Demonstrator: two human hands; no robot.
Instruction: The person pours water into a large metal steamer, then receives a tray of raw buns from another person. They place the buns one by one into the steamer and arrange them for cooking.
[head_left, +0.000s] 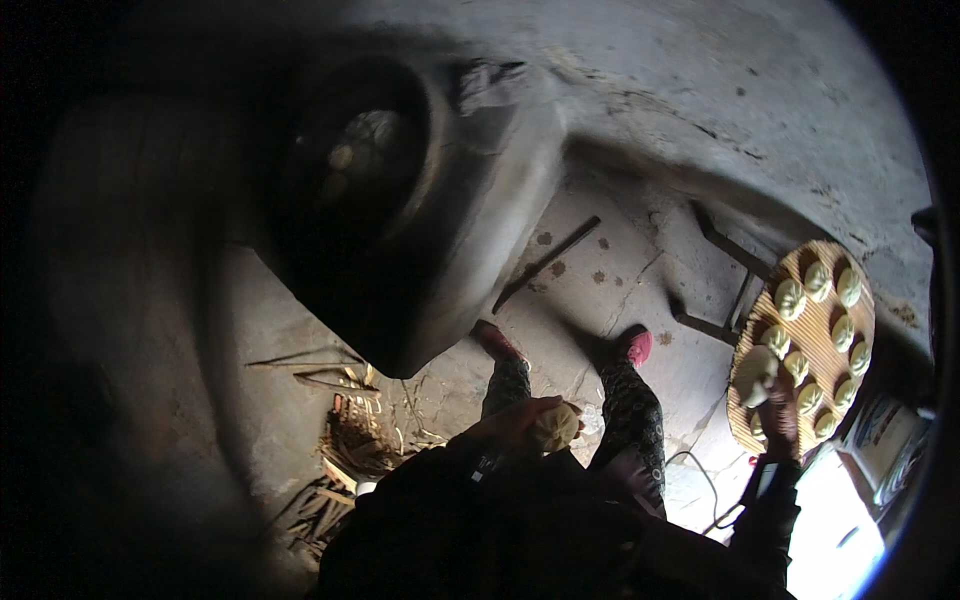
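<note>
In my left hand (517, 421), close to my body, lies a pleated dough bun (555, 428). Over the near left part of a round ridged tray (817, 330), my right hand (781, 416) holds another pale bun (754, 375) at its fingertips. Several pleated buns (790, 299) sit spaced out on the tray, some partly covered by the hand and the held bun. Ahead on the left stands a dark stove (487, 225) with a large round pan (360, 150) set into its top. A few pale round shapes show dimly inside the pan.
A dark stick (547, 264) lies on the floor by the stove. Firewood and brush (322, 510) are heaped at the lower left. Metal legs (727, 247) of a stand show beside the tray. A rough wall (750, 97) runs along the far side. A thin cable (705, 476) is near my right arm.
</note>
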